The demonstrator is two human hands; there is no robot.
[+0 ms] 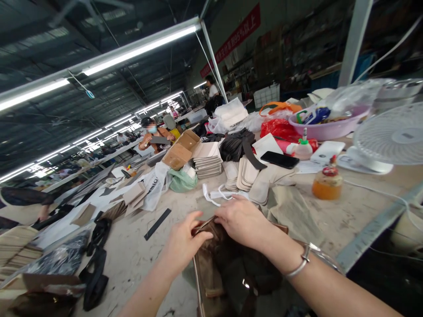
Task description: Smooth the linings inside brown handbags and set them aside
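A dark brown bag [213, 273] with light-edged seams and a shiny metal fitting lies on the table right in front of me. My right hand [243, 220], with a silver bangle at its wrist, pinches the bag's far edge. At the far left corner of the same edge is my left hand [185, 242], its thumb and fingers apart around the rim; whether they touch it I cannot tell. White straps [218, 193] and a greyish-beige cloth [294, 211] lie just beyond. My right arm covers part of the bag.
Beyond are stacked beige panels [207, 160], a phone [279, 159], a jar of orange liquid [327, 184], a white fan [393, 132] and a purple basin [330, 125]. Black straps [95, 264] and a dark strip [157, 224] lie left. A masked co-worker [155, 134] handles a dark piece.
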